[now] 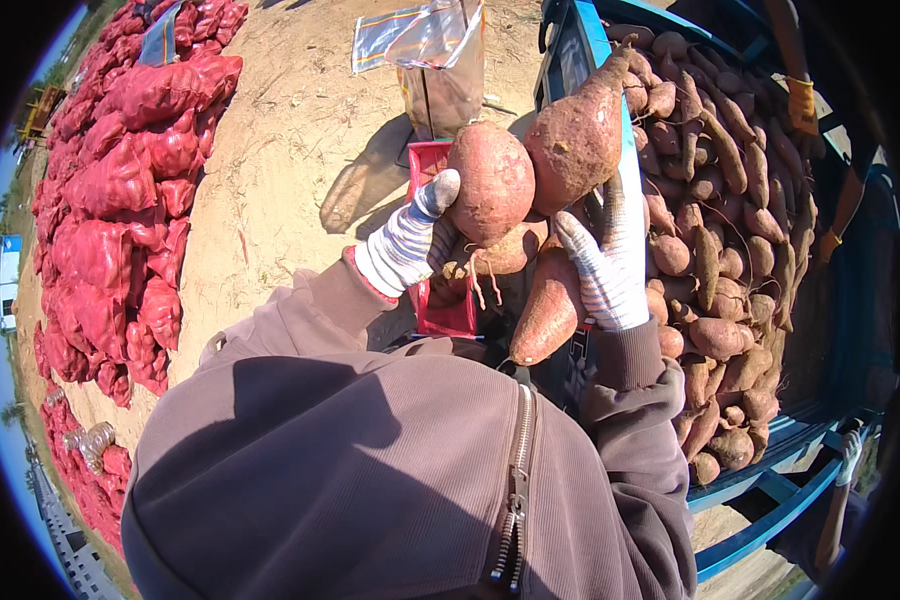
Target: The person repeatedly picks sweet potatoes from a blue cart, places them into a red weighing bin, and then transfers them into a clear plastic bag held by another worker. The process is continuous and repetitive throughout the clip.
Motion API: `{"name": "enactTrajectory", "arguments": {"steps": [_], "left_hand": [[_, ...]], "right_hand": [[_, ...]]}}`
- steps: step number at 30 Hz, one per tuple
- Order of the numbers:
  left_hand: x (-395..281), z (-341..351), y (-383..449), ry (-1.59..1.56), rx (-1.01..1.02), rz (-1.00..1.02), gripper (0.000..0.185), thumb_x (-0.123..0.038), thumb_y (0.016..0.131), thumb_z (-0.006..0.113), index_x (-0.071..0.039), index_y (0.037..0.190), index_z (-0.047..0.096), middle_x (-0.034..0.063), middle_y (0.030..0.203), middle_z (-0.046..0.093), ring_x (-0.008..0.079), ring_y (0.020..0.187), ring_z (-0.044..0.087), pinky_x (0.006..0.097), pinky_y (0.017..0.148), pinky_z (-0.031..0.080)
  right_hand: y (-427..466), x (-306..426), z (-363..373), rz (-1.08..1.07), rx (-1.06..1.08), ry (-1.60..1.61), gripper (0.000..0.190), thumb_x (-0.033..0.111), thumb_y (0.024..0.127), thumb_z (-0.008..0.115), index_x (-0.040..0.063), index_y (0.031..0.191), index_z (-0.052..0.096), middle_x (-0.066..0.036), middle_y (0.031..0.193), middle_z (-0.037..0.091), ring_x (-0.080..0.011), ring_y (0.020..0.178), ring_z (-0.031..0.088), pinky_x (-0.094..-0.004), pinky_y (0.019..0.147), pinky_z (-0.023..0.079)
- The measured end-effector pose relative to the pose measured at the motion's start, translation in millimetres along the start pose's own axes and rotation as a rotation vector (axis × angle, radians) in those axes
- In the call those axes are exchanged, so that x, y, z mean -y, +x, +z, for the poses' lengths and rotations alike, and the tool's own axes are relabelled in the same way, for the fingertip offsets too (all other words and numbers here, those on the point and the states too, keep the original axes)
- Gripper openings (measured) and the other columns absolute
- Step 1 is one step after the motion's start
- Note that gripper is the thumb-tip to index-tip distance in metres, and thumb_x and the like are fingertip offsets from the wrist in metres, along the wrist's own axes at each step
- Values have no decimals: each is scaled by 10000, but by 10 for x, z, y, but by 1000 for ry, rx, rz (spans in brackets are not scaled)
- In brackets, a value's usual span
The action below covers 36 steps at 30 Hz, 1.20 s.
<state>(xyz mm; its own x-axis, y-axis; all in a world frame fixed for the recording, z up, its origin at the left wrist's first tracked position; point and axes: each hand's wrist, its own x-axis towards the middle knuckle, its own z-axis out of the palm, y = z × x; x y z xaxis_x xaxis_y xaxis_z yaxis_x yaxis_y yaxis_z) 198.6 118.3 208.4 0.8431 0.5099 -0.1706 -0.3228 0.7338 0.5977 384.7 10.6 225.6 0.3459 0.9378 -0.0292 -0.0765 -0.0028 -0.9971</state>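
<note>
My left hand (409,244), in a striped knit glove, grips a large round sweet potato (493,184). Just below it is a second sweet potato (511,251) with thin roots hanging; whether the same hand bears it cannot be told. My right hand (607,266), gloved alike, has its thumb and fingers around a big tapered sweet potato (579,139). A long sweet potato (551,304) lies against the palm side of that hand. Below my hands, a red open-topped holder (450,319) is partly hidden by the left glove and the sweet potatoes.
On the right, a blue metal trailer bed (750,461) carries heaped sweet potatoes (709,259). A clear plastic bag (442,90) stands ahead on sandy ground. Stuffed red sacks (124,217) are piled left. Other people's gloved hands (801,105) show beyond the trailer.
</note>
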Motion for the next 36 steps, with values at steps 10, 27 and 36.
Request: {"name": "enactTrajectory", "arguments": {"steps": [10, 27, 36], "left_hand": [[1067, -1911, -404, -289, -460, -328, 636, -548, 773, 701, -69, 1167, 560, 129, 979, 663, 274, 772, 654, 389, 646, 571], [763, -821, 694, 389, -451, 313, 410, -233, 970, 540, -74, 1338, 457, 79, 1303, 477, 213, 1196, 471, 348, 954, 450], [1660, 1711, 2363, 574, -132, -490, 469, -294, 904, 634, -76, 1290, 481, 141, 1199, 545, 254, 1052, 553, 386, 825, 517]], "right_hand": [[274, -2308, 619, 672, 489, -203, 835, 69, 849, 653, 125, 1514, 151, -149, 1459, 378, -251, 1362, 330, -344, 1115, 278], [-1038, -227, -2095, 412, -1020, -999, 749, 360, 823, 693, -5, 1388, 364, -262, 1355, 451, -374, 1246, 463, -383, 1038, 386], [-896, -720, -2787, 768, -1167, -754, 1043, 413, 684, 796, 68, 1470, 203, -304, 1387, 398, -390, 1180, 524, -429, 1002, 422]]}}
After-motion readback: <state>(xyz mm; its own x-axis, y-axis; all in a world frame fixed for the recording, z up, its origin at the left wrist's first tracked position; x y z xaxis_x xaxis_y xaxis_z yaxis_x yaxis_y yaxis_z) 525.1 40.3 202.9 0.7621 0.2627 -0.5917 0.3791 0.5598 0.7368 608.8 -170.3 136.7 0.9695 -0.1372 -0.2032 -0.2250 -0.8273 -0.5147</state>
